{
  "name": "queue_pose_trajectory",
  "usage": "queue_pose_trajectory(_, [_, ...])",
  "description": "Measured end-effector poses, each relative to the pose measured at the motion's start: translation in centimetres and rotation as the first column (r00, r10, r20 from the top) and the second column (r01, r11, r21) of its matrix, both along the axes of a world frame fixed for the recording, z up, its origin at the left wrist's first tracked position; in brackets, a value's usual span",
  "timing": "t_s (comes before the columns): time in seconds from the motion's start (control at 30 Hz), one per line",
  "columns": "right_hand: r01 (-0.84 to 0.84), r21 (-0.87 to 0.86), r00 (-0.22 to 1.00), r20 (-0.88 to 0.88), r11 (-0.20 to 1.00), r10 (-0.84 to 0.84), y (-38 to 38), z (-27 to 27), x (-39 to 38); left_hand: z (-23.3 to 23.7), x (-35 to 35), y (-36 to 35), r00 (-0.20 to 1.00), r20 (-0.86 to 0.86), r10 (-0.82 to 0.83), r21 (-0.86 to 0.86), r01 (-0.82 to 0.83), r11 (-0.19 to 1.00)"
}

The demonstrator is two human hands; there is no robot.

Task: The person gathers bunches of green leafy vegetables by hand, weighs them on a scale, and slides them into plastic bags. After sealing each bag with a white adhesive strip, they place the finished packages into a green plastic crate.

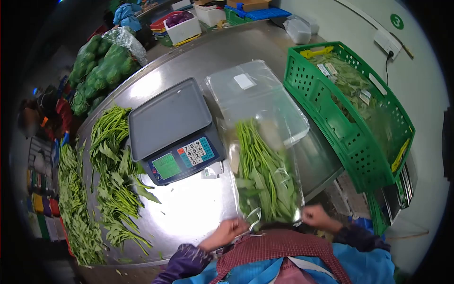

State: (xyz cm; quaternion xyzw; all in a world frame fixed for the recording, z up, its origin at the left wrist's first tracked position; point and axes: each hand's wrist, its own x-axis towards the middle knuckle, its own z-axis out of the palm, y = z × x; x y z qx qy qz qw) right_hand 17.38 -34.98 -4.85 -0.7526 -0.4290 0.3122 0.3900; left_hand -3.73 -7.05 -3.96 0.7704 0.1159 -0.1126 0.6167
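The left hand [228, 232] and the right hand [318, 217] are apart, one at each near corner of the bag [289, 163]. Each hand looks closed on the bag's edge. The bag is clear plastic. It lies flat on the table [198, 208], right in front of the person, with its mouth between the hands. Inside it is a bunch [262, 175] of greens, with stems pointing away and leaves near the hands.

I think this bunch is all the way in, but the mouth looks open and not shut yet. There seems to be a lot left. Many loose greens [113, 165] lie in rows on the left side of the table, not in bags. More spare bags [255, 92] wait in a pile just past the full one. The crate [364, 165] on the right has some packed greens in it at the far end, and its near end has room.

The near table edge is right by the hands, and the bag's mouth sits at that edge. The scale [172, 130] is just beside the bag on the left, so that side is tight. There is bare shiny table in front of the left hand, between the scale and the near edge. The right hand is near where the table ends, with a gap before the crate
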Motion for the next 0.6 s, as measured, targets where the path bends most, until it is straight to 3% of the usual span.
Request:
queue_pose_trajectory(0.03, [-0.122,-0.014,0.992,-0.017,0.992,0.121,-1.1,0.1,-0.4,-0.7,-1.5,-0.5,0.986,-0.161,-0.047,-0.04,0.041,0.998])
queue_pose_trajectory(0.07, [-0.137,-0.016,0.991,-0.014,0.99,0.137,-0.9,0.4,-0.1,-0.6,-1.7,-0.8,0.981,-0.194,-0.017,-0.07,0.003,0.998])
queue_pose_trajectory(0.17, [-0.076,-0.172,0.992,-0.116,0.982,0.056,1.1,2.5,1.4,0.7,0.6,0.3,0.955,-0.274,0.118,-0.081,-0.145,0.986])
queue_pose_trajectory(0.2, [0.034,-0.179,0.962,-0.261,0.983,-0.081,2.7,3.9,2.5,2.4,2.5,1.9,0.973,-0.148,0.175,-0.076,-0.188,0.979])
queue_pose_trajectory(0.23, [0.079,-0.097,0.975,-0.202,0.992,-0.097,4.9,6.6,3.6,4.4,4.5,3.6,0.973,-0.018,0.231,-0.075,-0.232,0.97])
queue_pose_trajectory(0.27, [0.136,0.018,0.969,-0.212,0.991,-0.129,6.3,8.6,5.1,6.5,6.5,4.9,0.911,0.078,0.405,-0.139,-0.392,0.909])
queue_pose_trajectory(0.3, [0.117,0.143,0.992,0.018,0.983,-0.121,7.8,12.4,6.6,10.7,8.0,6.1,0.841,0.133,0.525,-0.257,-0.482,0.838])
queue_pose_trajectory(0.33, [0.289,0.36,0.951,-0.217,0.887,-0.221,9.1,14.9,7.3,14.0,9.3,7.0,0.729,0.296,0.617,-0.441,-0.469,0.765])
queue_pose_trajectory(0.37, [0.396,0.457,0.913,-0.293,0.797,-0.285,10.1,16.8,8.4,15.7,10.2,8.6,0.696,0.364,0.618,-0.601,-0.331,0.727])
queue_pose_trajectory(0.4, [0.441,0.482,0.892,-0.333,0.758,-0.307,11.7,18.5,8.7,18.0,11.0,8.3,0.68,0.34,0.65,-0.647,-0.332,0.687])
queue_pose_trajectory(0.43, [0.486,0.503,0.868,-0.373,0.715,-0.327,12.8,20.0,8.8,19.4,11.9,8.0,0.678,0.306,0.668,-0.534,-0.458,0.71])
queue_pose_trajectory(0.5, [0.439,0.479,0.886,-0.368,0.76,-0.281,13.2,22.2,10.4,19.3,12.5,10.6,0.712,0.225,0.665,-0.558,-0.466,0.687])
queue_pose_trajectory(0.53, [0.384,0.461,0.905,-0.361,0.8,-0.227,13.5,23.7,10.8,20.4,11.8,11.6,0.706,0.278,0.652,-0.66,-0.353,0.663])
queue_pose_trajectory(0.57, [0.445,0.513,0.879,-0.407,0.734,-0.249,13.4,25.3,9.9,21.5,11.1,12.0,0.696,0.323,0.641,-0.744,-0.232,0.627])
queue_pose_trajectory(0.6, [0.412,0.573,0.894,-0.404,0.709,-0.193,13.2,26.2,10.0,22.7,10.6,11.2,0.674,0.366,0.642,-0.723,-0.228,0.652])
